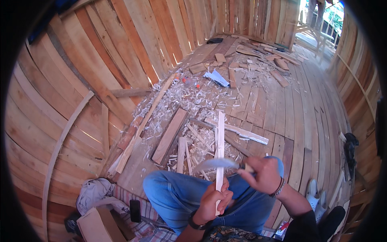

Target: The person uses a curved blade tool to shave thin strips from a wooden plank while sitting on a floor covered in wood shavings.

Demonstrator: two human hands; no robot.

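Observation:
My left hand (213, 197) is closed round the lower end of a pale wooden stick (220, 141), which stands nearly upright before my lap. In my right hand (263, 175) is a knife with a light-coloured handle, and its curved blade (217, 163) lies across the stick, slightly blurred. Whether the blade touches the wood or passes just in front, I cannot tell. Beyond my crossed legs in blue jeans (169, 193), a wooden frame holds several split sticks (182, 155) and shavings. A thick reddish board (171, 136) forms its left side.
Shavings (161, 105) and offcuts (278, 78) litter the plank floor (310, 121). A long pale strip (147, 121) lies along the left wall. Near me are a cardboard box (96, 226), a black phone (135, 211) on a striped cloth, and light clogs (312, 193) at the right.

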